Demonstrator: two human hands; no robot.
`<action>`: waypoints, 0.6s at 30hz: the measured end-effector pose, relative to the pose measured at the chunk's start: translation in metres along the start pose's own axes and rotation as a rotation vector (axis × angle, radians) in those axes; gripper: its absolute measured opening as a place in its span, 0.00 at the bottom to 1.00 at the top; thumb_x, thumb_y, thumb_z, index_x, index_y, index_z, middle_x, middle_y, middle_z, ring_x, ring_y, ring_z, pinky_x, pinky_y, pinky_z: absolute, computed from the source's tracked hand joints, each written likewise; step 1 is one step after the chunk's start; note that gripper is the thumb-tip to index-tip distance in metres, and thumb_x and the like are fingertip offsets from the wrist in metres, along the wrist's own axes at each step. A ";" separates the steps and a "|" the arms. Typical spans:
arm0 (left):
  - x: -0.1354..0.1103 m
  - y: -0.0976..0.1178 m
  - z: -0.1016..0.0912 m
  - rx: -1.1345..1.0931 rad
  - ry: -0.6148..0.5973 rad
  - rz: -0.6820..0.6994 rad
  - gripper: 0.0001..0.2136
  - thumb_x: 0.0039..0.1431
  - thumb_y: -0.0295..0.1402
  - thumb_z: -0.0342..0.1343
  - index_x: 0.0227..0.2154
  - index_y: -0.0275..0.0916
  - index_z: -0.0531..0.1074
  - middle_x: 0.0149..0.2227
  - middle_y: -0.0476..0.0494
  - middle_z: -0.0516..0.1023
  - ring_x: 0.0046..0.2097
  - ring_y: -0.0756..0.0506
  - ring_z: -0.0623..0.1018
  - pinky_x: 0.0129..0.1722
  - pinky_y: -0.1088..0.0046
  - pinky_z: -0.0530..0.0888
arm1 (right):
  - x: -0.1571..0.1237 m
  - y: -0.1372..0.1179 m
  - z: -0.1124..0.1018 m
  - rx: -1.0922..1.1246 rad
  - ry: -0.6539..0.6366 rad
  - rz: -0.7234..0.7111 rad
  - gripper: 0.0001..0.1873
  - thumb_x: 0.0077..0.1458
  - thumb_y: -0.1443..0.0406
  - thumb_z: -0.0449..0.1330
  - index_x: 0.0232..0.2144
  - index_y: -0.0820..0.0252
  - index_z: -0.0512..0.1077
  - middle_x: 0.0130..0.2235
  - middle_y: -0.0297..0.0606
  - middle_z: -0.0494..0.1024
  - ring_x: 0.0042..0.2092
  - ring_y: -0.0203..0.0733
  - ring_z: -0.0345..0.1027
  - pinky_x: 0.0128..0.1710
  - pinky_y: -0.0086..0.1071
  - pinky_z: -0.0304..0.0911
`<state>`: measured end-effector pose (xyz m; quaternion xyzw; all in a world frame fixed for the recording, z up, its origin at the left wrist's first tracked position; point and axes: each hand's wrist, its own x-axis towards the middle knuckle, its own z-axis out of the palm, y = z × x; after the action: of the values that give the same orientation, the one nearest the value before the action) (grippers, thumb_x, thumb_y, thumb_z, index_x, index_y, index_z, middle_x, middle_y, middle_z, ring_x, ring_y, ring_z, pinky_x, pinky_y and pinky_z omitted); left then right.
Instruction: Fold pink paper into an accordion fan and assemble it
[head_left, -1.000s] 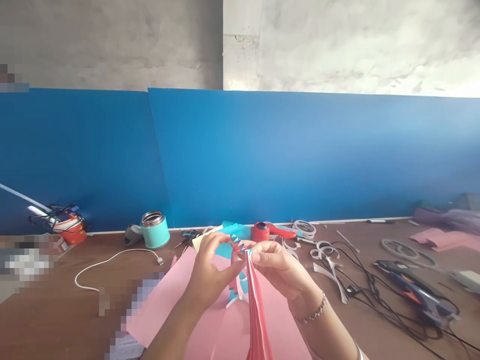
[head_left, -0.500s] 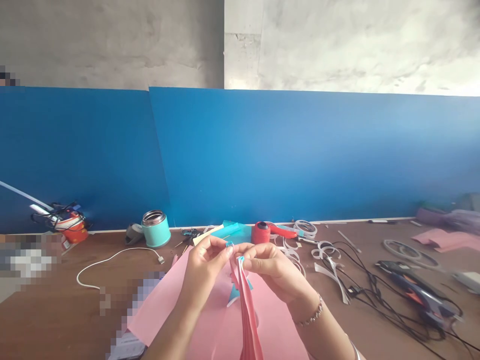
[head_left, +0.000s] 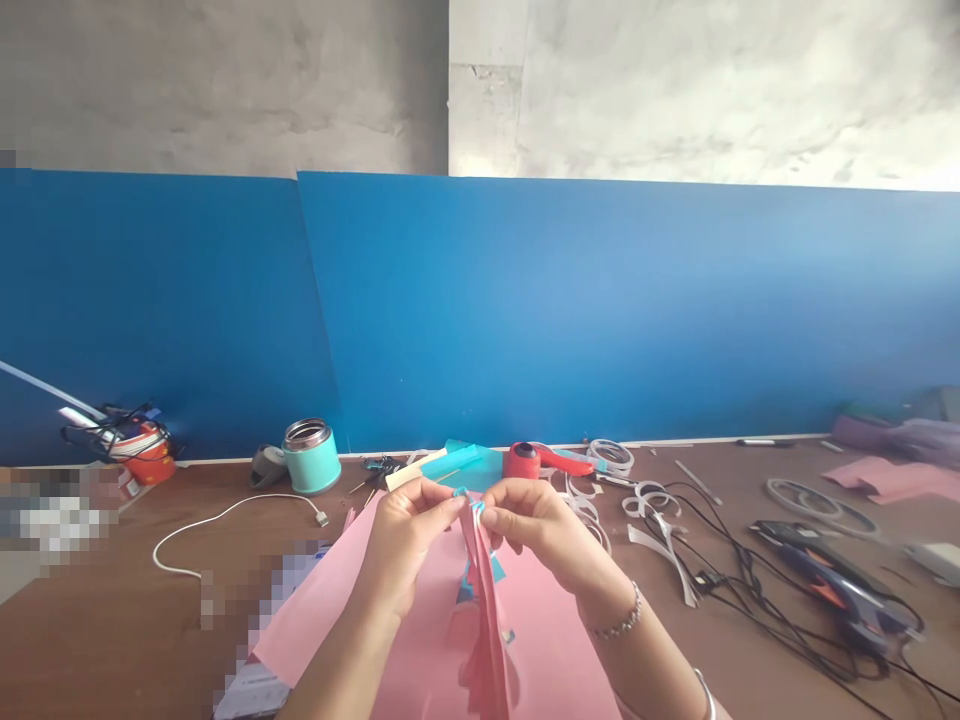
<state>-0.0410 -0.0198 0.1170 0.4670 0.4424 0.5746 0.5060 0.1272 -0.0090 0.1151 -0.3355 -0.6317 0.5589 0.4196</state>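
A pleated strip of pink paper point(head_left: 493, 620) stands between my hands, its top end edged with bits of blue paper point(head_left: 460, 492). My left hand point(head_left: 405, 540) pinches the blue bit at the left of that end between thumb and forefinger. On the other side, my right hand point(head_left: 540, 530) grips the top of the pleats with thumb and fingers; the fingertips partly cover it. Beneath both hands lie large pink sheets point(head_left: 330, 615). Small blue pieces point(head_left: 469, 585) show behind the folds.
Along the back stand an orange cup point(head_left: 150, 462) with cables, a turquoise flask point(head_left: 312, 465) and a red tool point(head_left: 522, 462). White paper strips point(head_left: 667, 555), dark cables and a glue gun point(head_left: 844, 595) lie on the right; a white cable point(head_left: 217, 512) on the left.
The upper ends of the pleats have come closer together between my fingers, and my right hand has shifted slightly left and up. The pleats now stand straighter, with more folds showing.
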 end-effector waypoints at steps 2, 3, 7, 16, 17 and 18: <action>-0.004 0.004 0.001 0.000 0.007 0.006 0.09 0.39 0.36 0.66 0.18 0.38 0.73 0.20 0.51 0.72 0.27 0.50 0.70 0.29 0.75 0.67 | -0.003 -0.004 0.001 0.085 -0.017 -0.010 0.16 0.50 0.53 0.63 0.28 0.61 0.69 0.23 0.30 0.66 0.25 0.31 0.57 0.23 0.25 0.53; -0.007 0.006 0.002 -0.003 0.004 0.004 0.09 0.39 0.36 0.66 0.18 0.38 0.73 0.20 0.51 0.73 0.27 0.50 0.70 0.29 0.75 0.68 | -0.005 -0.006 0.001 0.117 -0.031 -0.016 0.16 0.51 0.54 0.63 0.29 0.61 0.69 0.24 0.30 0.66 0.25 0.31 0.57 0.24 0.26 0.54; -0.015 0.012 0.005 -0.007 -0.037 0.002 0.08 0.40 0.35 0.66 0.18 0.38 0.74 0.19 0.50 0.74 0.26 0.50 0.72 0.29 0.75 0.69 | -0.009 -0.011 0.004 0.053 -0.049 -0.054 0.15 0.52 0.55 0.62 0.29 0.61 0.69 0.27 0.31 0.67 0.28 0.31 0.58 0.28 0.26 0.57; -0.008 0.004 0.002 0.005 -0.089 -0.038 0.09 0.39 0.36 0.68 0.20 0.37 0.77 0.20 0.48 0.75 0.26 0.50 0.71 0.29 0.74 0.68 | -0.001 0.001 -0.003 -0.018 -0.004 -0.072 0.15 0.49 0.54 0.64 0.27 0.61 0.71 0.26 0.32 0.68 0.27 0.31 0.59 0.25 0.25 0.59; -0.007 0.004 0.002 0.004 -0.093 -0.046 0.09 0.38 0.36 0.68 0.21 0.37 0.77 0.20 0.48 0.75 0.26 0.50 0.71 0.30 0.74 0.68 | -0.001 0.001 -0.004 -0.021 -0.006 -0.073 0.15 0.49 0.54 0.64 0.26 0.61 0.71 0.26 0.32 0.68 0.27 0.31 0.59 0.25 0.26 0.59; -0.007 0.004 0.002 0.000 -0.099 -0.054 0.09 0.38 0.36 0.68 0.21 0.37 0.78 0.20 0.48 0.75 0.26 0.50 0.71 0.30 0.74 0.69 | -0.001 0.001 -0.005 -0.024 -0.007 -0.074 0.15 0.49 0.55 0.64 0.26 0.61 0.71 0.25 0.32 0.68 0.27 0.31 0.59 0.25 0.26 0.59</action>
<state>-0.0392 -0.0272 0.1206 0.4827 0.4293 0.5370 0.5425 0.1320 -0.0074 0.1140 -0.3152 -0.6518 0.5364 0.4338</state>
